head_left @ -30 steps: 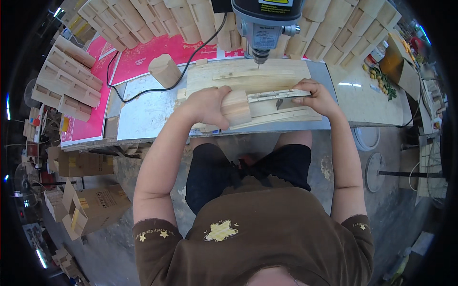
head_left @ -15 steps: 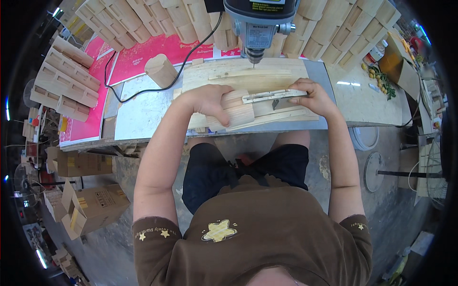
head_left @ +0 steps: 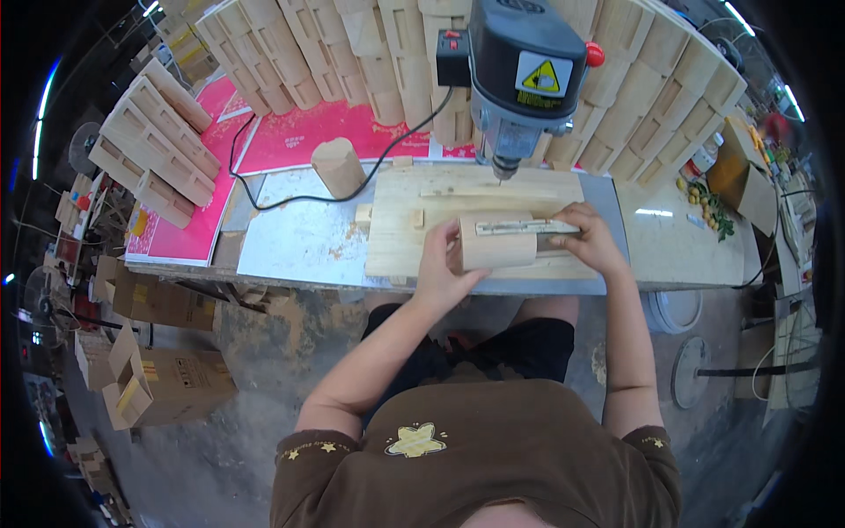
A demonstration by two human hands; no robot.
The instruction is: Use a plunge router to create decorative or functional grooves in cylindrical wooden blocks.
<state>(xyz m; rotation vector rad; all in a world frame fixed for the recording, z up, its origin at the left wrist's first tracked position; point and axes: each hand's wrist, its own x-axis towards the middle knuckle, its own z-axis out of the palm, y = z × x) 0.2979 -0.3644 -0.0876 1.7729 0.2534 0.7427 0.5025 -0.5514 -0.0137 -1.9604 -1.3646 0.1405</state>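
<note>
My left hand [head_left: 446,264] is gripping the left end of a wooden block [head_left: 497,252] over a board [head_left: 392,242] on the desk [head_left: 656,246]; my right hand [head_left: 588,236] is pinching a pale strip [head_left: 519,227] along its top. Keeping both steady and aligned is probably helping most.

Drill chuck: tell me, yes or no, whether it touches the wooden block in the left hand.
No: the chuck sits apart from the wooden block, with board showing between them.

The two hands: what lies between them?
In the head view, a wooden block lies between the left hand and the right hand, with a pale strip extending from the block to the right hand.
</note>
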